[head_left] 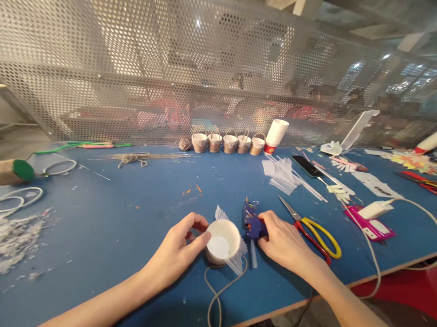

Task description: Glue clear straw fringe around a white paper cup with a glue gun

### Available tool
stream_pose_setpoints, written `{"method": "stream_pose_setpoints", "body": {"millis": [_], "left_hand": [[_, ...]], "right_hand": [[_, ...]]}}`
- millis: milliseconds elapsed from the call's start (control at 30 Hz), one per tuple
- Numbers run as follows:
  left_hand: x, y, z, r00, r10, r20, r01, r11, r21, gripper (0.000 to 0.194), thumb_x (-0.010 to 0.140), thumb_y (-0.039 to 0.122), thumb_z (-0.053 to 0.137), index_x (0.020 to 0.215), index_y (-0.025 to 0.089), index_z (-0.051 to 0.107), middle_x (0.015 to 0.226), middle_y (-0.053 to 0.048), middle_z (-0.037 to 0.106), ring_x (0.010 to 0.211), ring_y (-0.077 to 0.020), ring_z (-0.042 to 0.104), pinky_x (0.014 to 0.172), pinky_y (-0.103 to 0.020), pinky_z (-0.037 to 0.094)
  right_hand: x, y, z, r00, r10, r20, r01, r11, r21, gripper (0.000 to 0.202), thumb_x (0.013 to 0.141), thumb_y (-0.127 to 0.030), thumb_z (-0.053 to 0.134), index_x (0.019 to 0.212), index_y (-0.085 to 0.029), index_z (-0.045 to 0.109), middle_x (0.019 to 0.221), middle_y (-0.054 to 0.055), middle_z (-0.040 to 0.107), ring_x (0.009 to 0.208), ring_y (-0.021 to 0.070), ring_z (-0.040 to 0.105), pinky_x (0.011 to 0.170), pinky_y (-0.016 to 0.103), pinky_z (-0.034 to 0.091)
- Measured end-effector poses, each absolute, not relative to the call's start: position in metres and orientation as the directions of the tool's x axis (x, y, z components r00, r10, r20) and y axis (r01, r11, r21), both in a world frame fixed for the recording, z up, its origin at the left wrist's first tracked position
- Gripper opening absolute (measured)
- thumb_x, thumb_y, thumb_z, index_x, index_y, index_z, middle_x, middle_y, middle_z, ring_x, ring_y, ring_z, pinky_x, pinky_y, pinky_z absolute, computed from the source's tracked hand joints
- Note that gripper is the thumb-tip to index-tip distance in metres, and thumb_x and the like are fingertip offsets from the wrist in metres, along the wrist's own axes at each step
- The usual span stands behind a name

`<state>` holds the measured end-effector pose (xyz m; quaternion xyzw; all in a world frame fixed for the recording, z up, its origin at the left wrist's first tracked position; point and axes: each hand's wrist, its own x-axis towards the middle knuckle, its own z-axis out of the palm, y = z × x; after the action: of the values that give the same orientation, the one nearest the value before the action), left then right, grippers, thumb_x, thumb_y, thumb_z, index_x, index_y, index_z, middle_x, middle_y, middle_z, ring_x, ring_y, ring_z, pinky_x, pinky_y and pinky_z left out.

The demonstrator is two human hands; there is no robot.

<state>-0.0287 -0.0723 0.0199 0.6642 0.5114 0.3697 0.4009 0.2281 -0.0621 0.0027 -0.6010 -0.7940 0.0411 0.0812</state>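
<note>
On a blue desk (146, 198) before a perforated metal screen (135, 79), the left hand (180, 245), thumb and fingers parted, touches a round white paper cup (224, 240) near the front edge, beside ribbed translucent sheeting (237, 264), while the right hand's (284, 239) curled fingers grip a dark-blue plastic glue gun (252, 225).

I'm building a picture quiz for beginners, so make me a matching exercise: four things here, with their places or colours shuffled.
1. glue gun
2. scissors
3. open cup
4. cup stack

A. right of the small buckets
B. in the right hand
C. one handle yellow, one red
D. by the left hand

1-B; 2-C; 3-D; 4-A
</note>
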Motion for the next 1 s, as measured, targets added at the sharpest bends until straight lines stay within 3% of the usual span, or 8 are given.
{"method": "stream_pose_setpoints", "body": {"millis": [100, 200, 300, 400, 533, 667, 867, 1000], "left_hand": [[-0.029, -0.069, 0.019, 0.188, 0.981, 0.047, 0.31, -0.105, 0.945, 0.019, 0.08, 0.038, 0.054, 0.081, 0.019, 0.06, 0.075, -0.001, 0.063, 0.066, -0.0154, 0.055, 0.062, -0.027, 0.046], [-0.029, -0.063, 0.02, 0.187, 0.982, -0.013, 0.255, -0.036, 0.966, 0.021, 0.081, 0.037, 0.053, 0.08, 0.018, 0.061, 0.072, 0.0, 0.06, 0.063, -0.0142, 0.053, 0.063, -0.026, 0.045], [-0.028, -0.06, 0.021, 0.197, 0.979, -0.052, 0.222, 0.007, 0.975, 0.022, 0.081, 0.036, 0.053, 0.082, 0.017, 0.063, 0.072, 0.0, 0.061, 0.064, -0.0143, 0.054, 0.066, -0.027, 0.045], [-0.027, -0.06, 0.022, 0.231, 0.971, -0.066, 0.235, 0.01, 0.972, 0.022, 0.08, 0.036, 0.054, 0.085, 0.017, 0.064, 0.077, -0.001, 0.064, 0.07, -0.0158, 0.057, 0.069, -0.027, 0.045], [-0.025, -0.064, 0.022, 0.27, 0.96, -0.071, 0.222, 0.01, 0.975, 0.022, 0.078, 0.037, 0.056, 0.086, 0.017, 0.062, 0.084, -0.004, 0.066, 0.079, -0.0191, 0.06, 0.072, -0.029, 0.047], [-0.024, -0.067, 0.02, 0.244, 0.967, -0.069, 0.2, 0.019, 0.98, 0.021, 0.078, 0.037, 0.057, 0.084, 0.017, 0.061, 0.082, -0.003, 0.065, 0.076, -0.0183, 0.059, 0.071, -0.029, 0.047], [-0.022, -0.068, 0.017, 0.234, 0.968, -0.096, 0.182, 0.054, 0.982, 0.025, 0.079, 0.041, 0.057, 0.084, 0.017, 0.059, 0.077, -0.002, 0.062, 0.069, -0.016, 0.056, 0.066, -0.028, 0.046], [-0.022, -0.069, 0.016, 0.239, 0.965, -0.105, 0.164, 0.066, 0.984, 0.025, 0.08, 0.042, 0.057, 0.084, 0.018, 0.059, 0.074, 0.0, 0.061, 0.067, -0.0148, 0.055, 0.064, -0.027, 0.046]], "right_hand": [[0.239, -0.063, 0.003, -0.126, 0.972, 0.199, 0.931, 0.185, -0.314, 0.027, 0.076, -0.018, 0.05, 0.103, -0.018, 0.05, 0.093, 0.007, 0.062, 0.075, 0.0237, 0.063, 0.061, 0.03, 0.043], [0.247, -0.07, 0.011, -0.073, 0.935, 0.347, 0.839, 0.246, -0.486, 0.02, 0.076, -0.024, 0.051, 0.096, -0.021, 0.05, 0.079, 0.003, 0.062, 0.067, 0.0202, 0.06, 0.06, 0.029, 0.045], [0.243, -0.086, 0.026, -0.168, 0.897, 0.41, 0.755, 0.384, -0.531, 0.012, 0.079, -0.023, 0.05, 0.09, -0.024, 0.051, 0.074, 0.001, 0.06, 0.062, 0.0172, 0.058, 0.058, 0.027, 0.047], [0.23, -0.105, 0.041, -0.361, 0.848, 0.388, 0.673, 0.525, -0.521, 0.015, 0.08, -0.017, 0.049, 0.093, -0.023, 0.051, 0.084, 0.003, 0.063, 0.068, 0.0174, 0.061, 0.061, 0.027, 0.048], [0.213, -0.117, 0.052, -0.566, 0.766, 0.306, 0.63, 0.641, -0.44, 0.013, 0.084, -0.014, 0.045, 0.092, -0.02, 0.052, 0.081, 0.004, 0.062, 0.066, 0.0171, 0.058, 0.06, 0.029, 0.046], [0.204, -0.115, 0.054, -0.626, 0.755, 0.198, 0.716, 0.656, -0.238, 0.008, 0.084, -0.014, 0.048, 0.089, -0.02, 0.052, 0.076, 0.002, 0.057, 0.064, 0.0188, 0.055, 0.058, 0.031, 0.043], [0.195, -0.111, 0.055, -0.701, 0.689, 0.185, 0.705, 0.708, 0.039, 0.03, 0.068, 0.002, 0.048, 0.089, -0.019, 0.051, 0.077, 0.003, 0.056, 0.064, 0.0209, 0.057, 0.056, 0.032, 0.04], [0.19, -0.109, 0.055, -0.726, 0.663, 0.183, 0.685, 0.719, 0.115, 0.033, 0.064, 0.006, 0.044, 0.084, -0.02, 0.048, 0.074, 0.002, 0.055, 0.058, 0.0198, 0.054, 0.051, 0.031, 0.036]]}}
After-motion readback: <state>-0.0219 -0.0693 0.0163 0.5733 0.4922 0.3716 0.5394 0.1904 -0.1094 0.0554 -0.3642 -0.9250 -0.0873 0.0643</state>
